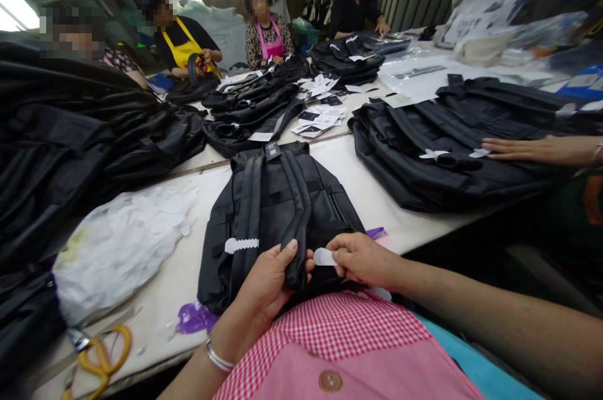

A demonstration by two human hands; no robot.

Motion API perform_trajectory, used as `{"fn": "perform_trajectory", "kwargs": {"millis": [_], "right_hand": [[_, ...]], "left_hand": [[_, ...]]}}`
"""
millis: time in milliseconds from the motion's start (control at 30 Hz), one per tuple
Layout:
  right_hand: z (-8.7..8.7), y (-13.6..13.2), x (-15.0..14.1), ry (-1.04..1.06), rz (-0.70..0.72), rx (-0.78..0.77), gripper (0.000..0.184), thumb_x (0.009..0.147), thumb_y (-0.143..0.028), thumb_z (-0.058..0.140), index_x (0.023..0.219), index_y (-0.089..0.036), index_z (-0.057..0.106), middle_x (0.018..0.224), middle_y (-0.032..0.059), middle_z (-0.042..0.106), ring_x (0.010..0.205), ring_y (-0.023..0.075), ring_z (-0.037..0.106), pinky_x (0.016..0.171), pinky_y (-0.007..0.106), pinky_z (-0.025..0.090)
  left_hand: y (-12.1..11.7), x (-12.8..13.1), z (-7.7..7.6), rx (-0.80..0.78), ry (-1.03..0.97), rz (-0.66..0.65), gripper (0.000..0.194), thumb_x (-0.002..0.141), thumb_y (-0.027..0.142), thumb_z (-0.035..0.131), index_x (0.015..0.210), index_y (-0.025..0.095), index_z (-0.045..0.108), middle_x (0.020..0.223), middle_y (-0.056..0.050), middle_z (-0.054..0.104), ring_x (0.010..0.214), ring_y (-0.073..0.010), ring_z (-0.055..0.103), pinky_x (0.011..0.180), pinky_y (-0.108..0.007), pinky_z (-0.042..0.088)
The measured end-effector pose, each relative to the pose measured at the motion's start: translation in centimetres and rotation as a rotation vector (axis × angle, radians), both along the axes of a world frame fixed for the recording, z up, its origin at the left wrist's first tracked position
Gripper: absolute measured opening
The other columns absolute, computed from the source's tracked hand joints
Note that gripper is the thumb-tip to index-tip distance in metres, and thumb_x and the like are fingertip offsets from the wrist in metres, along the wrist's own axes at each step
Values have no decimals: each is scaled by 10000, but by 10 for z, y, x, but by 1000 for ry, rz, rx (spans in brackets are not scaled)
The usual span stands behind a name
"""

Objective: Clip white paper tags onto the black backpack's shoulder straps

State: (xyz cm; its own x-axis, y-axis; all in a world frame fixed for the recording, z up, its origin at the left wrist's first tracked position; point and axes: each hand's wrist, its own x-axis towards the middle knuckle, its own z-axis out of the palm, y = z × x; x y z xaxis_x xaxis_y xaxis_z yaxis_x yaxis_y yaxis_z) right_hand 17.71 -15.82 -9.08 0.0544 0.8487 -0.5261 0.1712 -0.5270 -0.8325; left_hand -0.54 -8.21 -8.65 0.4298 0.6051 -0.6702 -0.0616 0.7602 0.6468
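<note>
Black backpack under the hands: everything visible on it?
The backpack looks leather-like and lies on the pale table, back panel up. A dark tag lies at its far end; a white zigzag-edged strip crosses the left strap. The left hand grips the right strap low down; the right hand holds a white piece beside it.

The person's left forearm (191,384) extends up from below; the left grip (269,277) is closed, thumb (289,254) laid on top and fingers (309,263) curled underneath. The right forearm (475,302) slants in from the right, the right grip (365,259) pinching just beside the left.
</note>
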Motion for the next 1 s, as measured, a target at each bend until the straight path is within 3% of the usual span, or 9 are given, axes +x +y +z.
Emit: {"fn": "perform_trajectory", "kwargs": {"millis": [133, 200, 267, 467, 600, 700, 767, 867, 1000], "right_hand": [[2, 4, -6, 218, -10, -101, 211, 903, -320, 520, 1014, -172, 619, 655, -29, 590, 367, 47, 416, 322, 154, 283], [2, 11, -12, 437, -54, -177, 346, 948, -463, 440, 893, -165, 606, 645, -26, 565, 344, 39, 367, 313, 151, 249], [-1, 22, -17, 636, -168, -236, 430, 976, -499, 356, 803, -161, 560, 587, -31, 530, 320, 41, 316, 306, 151, 211], [-10, 48, -28, 799, -375, -182, 284, 928, -318, 492, 704, -145, 525, 524, -13, 528, 312, 42, 317, 305, 151, 184], [-9, 57, -26, 744, -553, -94, 186, 866, -154, 515, 681, -145, 504, 523, -41, 499, 312, 33, 326, 315, 153, 181], [-10, 61, -22, 684, -653, -60, 175, 870, -134, 503, 696, -150, 497, 527, -53, 495, 312, 34, 340, 314, 152, 167], [-10, 62, -20, 669, -667, -44, 196, 899, -171, 490, 704, -153, 497, 511, -52, 492, 316, 44, 360, 309, 153, 167], [-11, 62, -16, 719, -642, -10, 225, 936, -205, 457, 727, -147, 515, 504, -45, 500, 330, 48, 378, 305, 149, 187], [-10, 61, -10, 831, -654, 9, 199, 948, -184, 438, 802, -120, 558, 596, -17, 554, 376, 42, 437, 307, 134, 203]], "left_hand": [[-4, 4, 8, -4, -58, -62, 196, 818, 266, 703, 892, 92, 652, 822, -119, 715, 672, -193, 682, 626, -295, 581], [-5, 6, 11, 7, -77, -103, 280, 784, 319, 740, 926, 88, 673, 851, -122, 725, 746, -227, 698, 677, -313, 588], [-3, 6, 11, 29, -38, -121, 364, 738, 357, 779, 969, 94, 678, 881, -120, 732, 813, -263, 706, 694, -330, 594], [9, 0, 7, 179, 113, -108, 517, 670, 329, 827, 1115, 133, 652, 1017, -116, 732, 973, -319, 685, 762, -361, 604], [10, -7, 11, -3, -29, -57, 515, 710, 286, 786, 1187, 173, 627, 1162, -131, 689, 1096, -357, 630, 832, -447, 586], [7, -11, 18, -140, -158, -106, 455, 762, 243, 741, 1196, 197, 615, 1255, -136, 640, 1164, -370, 586, 865, -523, 558], [4, -12, 20, -157, -163, -128, 413, 764, 171, 727, 1162, 184, 620, 1238, -144, 644, 1131, -357, 610, 824, -494, 574], [2, -9, 16, -114, -132, -85, 363, 741, 82, 705, 1091, 140, 626, 1122, -152, 684, 988, -296, 678, 696, -334, 584], [1, -6, 4, -53, -128, -91, 360, 736, 86, 701, 1080, 128, 601, 1021, -135, 695, 852, -211, 685, 608, -230, 526]]}}
